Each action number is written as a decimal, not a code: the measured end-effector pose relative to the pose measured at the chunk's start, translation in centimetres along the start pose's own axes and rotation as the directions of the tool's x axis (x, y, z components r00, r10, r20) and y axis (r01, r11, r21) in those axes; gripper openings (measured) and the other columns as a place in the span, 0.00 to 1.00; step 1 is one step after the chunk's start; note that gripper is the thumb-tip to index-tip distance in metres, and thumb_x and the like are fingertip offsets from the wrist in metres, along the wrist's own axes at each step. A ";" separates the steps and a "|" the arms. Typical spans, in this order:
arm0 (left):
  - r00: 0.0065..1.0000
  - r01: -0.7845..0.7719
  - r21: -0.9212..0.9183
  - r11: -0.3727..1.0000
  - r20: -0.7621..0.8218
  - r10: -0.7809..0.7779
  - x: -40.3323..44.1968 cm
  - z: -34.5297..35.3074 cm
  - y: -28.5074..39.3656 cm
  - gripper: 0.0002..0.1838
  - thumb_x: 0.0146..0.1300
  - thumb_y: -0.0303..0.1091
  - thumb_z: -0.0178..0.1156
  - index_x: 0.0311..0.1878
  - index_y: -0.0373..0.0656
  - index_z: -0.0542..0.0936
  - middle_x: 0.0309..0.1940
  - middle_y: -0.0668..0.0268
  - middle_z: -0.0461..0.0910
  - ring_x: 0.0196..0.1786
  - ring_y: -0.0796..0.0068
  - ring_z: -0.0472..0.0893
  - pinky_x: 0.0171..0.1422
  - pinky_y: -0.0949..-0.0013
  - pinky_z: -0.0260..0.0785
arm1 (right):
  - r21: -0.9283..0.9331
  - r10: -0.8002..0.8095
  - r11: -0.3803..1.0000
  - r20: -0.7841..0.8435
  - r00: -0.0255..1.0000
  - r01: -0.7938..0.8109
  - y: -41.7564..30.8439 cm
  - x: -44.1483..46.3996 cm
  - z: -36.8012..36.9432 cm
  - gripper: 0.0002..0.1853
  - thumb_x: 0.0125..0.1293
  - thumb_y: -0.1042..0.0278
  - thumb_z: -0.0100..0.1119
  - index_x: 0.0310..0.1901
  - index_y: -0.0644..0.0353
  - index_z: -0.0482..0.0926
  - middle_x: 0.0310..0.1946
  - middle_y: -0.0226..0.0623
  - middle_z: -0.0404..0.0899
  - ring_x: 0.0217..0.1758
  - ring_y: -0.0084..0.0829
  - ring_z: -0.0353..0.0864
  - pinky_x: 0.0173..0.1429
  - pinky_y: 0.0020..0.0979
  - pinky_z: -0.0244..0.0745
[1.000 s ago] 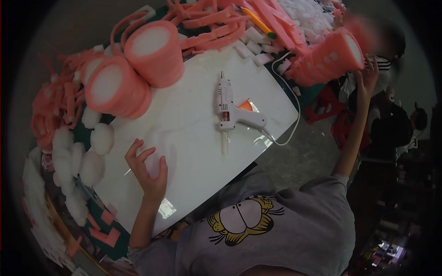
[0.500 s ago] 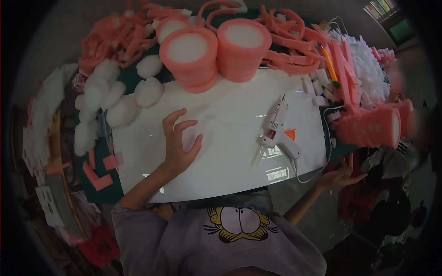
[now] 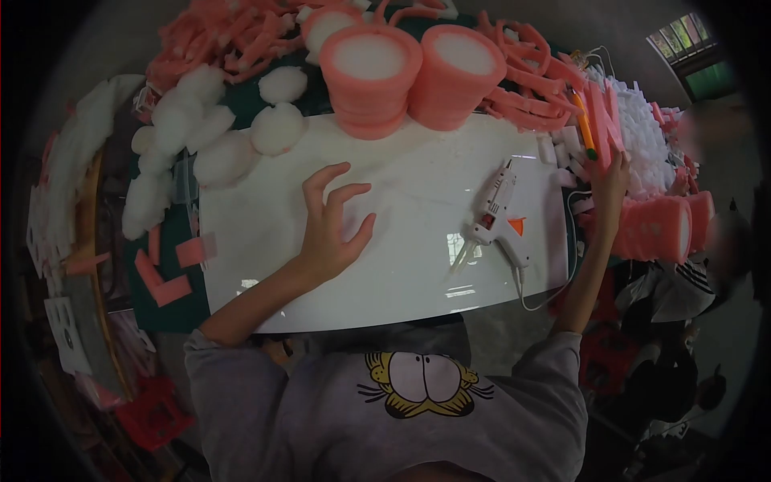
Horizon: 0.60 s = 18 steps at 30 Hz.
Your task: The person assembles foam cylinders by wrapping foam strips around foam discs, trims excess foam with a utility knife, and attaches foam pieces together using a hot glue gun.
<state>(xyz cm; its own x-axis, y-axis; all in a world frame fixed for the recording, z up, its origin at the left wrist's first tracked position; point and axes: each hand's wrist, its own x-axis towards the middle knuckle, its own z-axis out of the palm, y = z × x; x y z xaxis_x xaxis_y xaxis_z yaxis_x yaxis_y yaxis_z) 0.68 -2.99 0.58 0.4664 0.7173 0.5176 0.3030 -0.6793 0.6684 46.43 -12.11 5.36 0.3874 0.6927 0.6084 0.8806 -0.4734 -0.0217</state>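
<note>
My left hand (image 3: 333,229) hovers over the white board (image 3: 385,297), fingers curved and spread, with nothing in it. At the board's right edge my right hand (image 3: 610,181) reaches to the pink foam strips (image 3: 602,116); its fingertips are at their lower ends, and whether they grip one I cannot tell. Between the hands a white glue gun (image 3: 496,205) with an orange trigger lies on the board, nozzle pointing away from me. Beyond the left hand stand two pink foam cups with white round tops, a left one (image 3: 371,96) and a right one (image 3: 454,88).
White round foam pads (image 3: 277,128) are piled at the left, near flat pink foam pieces (image 3: 161,281). Loose pink strips (image 3: 233,40) heap up at the back. An orange pen-like tool (image 3: 585,128), white foam bits (image 3: 638,136) and pink foam rolls (image 3: 654,229) are at right.
My right hand has come up from below the board's right side to the pink strips. My left hand keeps its open pose. The view has shifted slightly.
</note>
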 end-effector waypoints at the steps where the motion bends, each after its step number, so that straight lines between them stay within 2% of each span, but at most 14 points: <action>1: 1.000 -0.026 0.004 1.000 -0.001 0.026 0.0 -0.1 0.2 0.25 0.46 0.22 0.66 0.50 0.43 0.71 0.59 0.57 0.56 0.65 0.55 0.58 0.68 0.57 0.54 | -0.031 0.043 0.999 0.053 0.998 -0.041 0.9 0.5 0.8 0.28 0.57 0.68 0.61 0.59 0.61 0.66 0.55 0.55 0.70 0.57 0.51 0.70 0.59 0.42 0.66; 2: 0.999 -0.051 0.010 0.999 -0.002 0.051 0.1 -0.4 0.2 0.25 0.46 0.23 0.66 0.50 0.44 0.71 0.60 0.56 0.56 0.65 0.55 0.57 0.68 0.58 0.53 | -0.063 0.085 0.995 0.105 0.991 -0.079 1.4 0.9 1.5 0.26 0.56 0.68 0.60 0.57 0.61 0.68 0.51 0.55 0.73 0.53 0.52 0.73 0.55 0.42 0.69; 3: 0.999 -0.040 0.014 0.999 -0.012 0.040 0.4 -0.8 0.0 0.25 0.46 0.23 0.66 0.50 0.44 0.71 0.60 0.56 0.56 0.65 0.55 0.57 0.68 0.58 0.53 | -0.057 0.071 0.996 0.108 0.992 -0.065 1.7 1.0 2.0 0.26 0.56 0.68 0.60 0.57 0.61 0.68 0.51 0.55 0.73 0.53 0.52 0.73 0.55 0.42 0.69; 5: 0.951 -0.255 0.207 0.945 -0.123 0.284 1.6 -1.8 -0.8 0.24 0.47 0.24 0.66 0.50 0.45 0.72 0.60 0.57 0.56 0.65 0.56 0.56 0.68 0.58 0.52 | 0.002 0.227 0.973 0.122 0.966 -0.229 2.1 0.8 2.5 0.23 0.55 0.67 0.59 0.53 0.61 0.71 0.42 0.54 0.78 0.46 0.53 0.77 0.49 0.43 0.71; 6: 0.953 -0.244 0.215 0.946 -0.126 0.274 2.1 -2.5 -1.1 0.24 0.47 0.24 0.66 0.50 0.45 0.72 0.60 0.57 0.56 0.65 0.56 0.56 0.68 0.58 0.52 | 0.009 0.217 0.975 0.129 0.967 -0.220 2.2 0.6 2.4 0.23 0.55 0.67 0.59 0.53 0.61 0.71 0.42 0.54 0.78 0.46 0.53 0.77 0.49 0.43 0.71; 8: 0.932 -0.166 0.351 0.922 -0.249 0.263 3.2 -3.8 -1.9 0.25 0.48 0.25 0.66 0.51 0.44 0.71 0.60 0.56 0.55 0.66 0.55 0.55 0.67 0.59 0.53 | 0.031 0.226 0.974 -0.031 0.974 -0.225 2.0 0.4 1.8 0.21 0.58 0.68 0.56 0.54 0.60 0.71 0.43 0.54 0.78 0.44 0.50 0.79 0.47 0.42 0.73; 9: 0.933 -0.150 0.361 0.920 -0.255 0.252 3.6 -4.2 -2.3 0.25 0.48 0.25 0.66 0.51 0.44 0.71 0.60 0.56 0.55 0.66 0.55 0.55 0.67 0.59 0.53 | 0.041 0.212 0.977 -0.022 0.977 -0.211 1.6 0.2 1.4 0.21 0.58 0.68 0.56 0.54 0.60 0.71 0.43 0.54 0.78 0.44 0.50 0.79 0.47 0.42 0.73; 11: 0.920 0.038 0.297 0.954 -0.383 0.083 4.5 -5.0 -3.4 0.26 0.47 0.25 0.67 0.52 0.44 0.71 0.60 0.54 0.54 0.62 0.54 0.60 0.59 0.58 0.63 | 0.152 0.206 0.973 -0.251 0.946 -0.172 0.6 0.1 0.3 0.20 0.59 0.68 0.57 0.54 0.63 0.71 0.43 0.50 0.78 0.40 0.45 0.80 0.45 0.39 0.73; 12: 0.916 0.062 0.315 0.947 -0.395 0.071 4.7 -5.3 -4.6 0.29 0.47 0.27 0.67 0.54 0.45 0.70 0.60 0.53 0.54 0.62 0.53 0.59 0.62 0.57 0.57 | 0.213 0.190 0.969 -0.307 0.933 -0.127 0.2 0.1 -0.6 0.20 0.60 0.69 0.58 0.53 0.65 0.72 0.43 0.48 0.78 0.39 0.42 0.79 0.45 0.39 0.74; 13: 0.912 0.072 0.325 0.943 -0.404 0.069 4.8 -5.5 -5.4 0.29 0.47 0.27 0.67 0.54 0.45 0.70 0.60 0.53 0.54 0.62 0.53 0.59 0.62 0.57 0.57 | 0.272 0.179 0.959 -0.364 0.914 -0.079 -0.3 0.1 -1.4 0.19 0.60 0.70 0.58 0.52 0.66 0.72 0.43 0.45 0.78 0.37 0.39 0.78 0.44 0.39 0.74; 15: 0.900 0.124 0.440 0.890 -0.427 0.085 5.3 -6.2 -6.6 0.31 0.48 0.31 0.67 0.57 0.45 0.68 0.60 0.53 0.54 0.63 0.51 0.56 0.65 0.54 0.51 | 0.336 0.160 0.941 -0.361 0.919 -0.032 -1.7 0.8 -1.3 0.19 0.59 0.70 0.59 0.52 0.66 0.72 0.43 0.45 0.78 0.37 0.40 0.78 0.43 0.39 0.74; 16: 0.895 0.135 0.453 0.881 -0.437 0.088 5.5 -6.7 -7.1 0.31 0.48 0.31 0.67 0.57 0.45 0.68 0.60 0.53 0.54 0.63 0.51 0.56 0.65 0.54 0.51 | 0.382 0.146 0.924 -0.349 0.926 -0.002 -2.6 -0.9 -2.3 0.20 0.58 0.70 0.59 0.52 0.66 0.72 0.42 0.45 0.78 0.37 0.40 0.78 0.43 0.39 0.74; 18: 0.884 0.154 0.603 0.782 -0.438 0.163 5.6 -7.4 -7.7 0.33 0.48 0.34 0.67 0.58 0.44 0.67 0.60 0.53 0.54 0.63 0.50 0.55 0.66 0.52 0.48 | 0.463 0.116 0.885 -0.316 0.942 0.047 -3.3 -3.5 -4.3 0.20 0.56 0.71 0.60 0.51 0.66 0.72 0.41 0.45 0.78 0.37 0.40 0.78 0.42 0.39 0.74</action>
<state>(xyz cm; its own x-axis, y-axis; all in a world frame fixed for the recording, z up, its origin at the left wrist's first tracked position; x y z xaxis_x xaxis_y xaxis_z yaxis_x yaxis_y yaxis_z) -5.17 7.36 2.23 0.0980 0.5911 0.8006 0.8104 -0.5143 0.2805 41.02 -15.34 6.75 0.3802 0.4256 0.8211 0.9239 -0.1344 -0.3582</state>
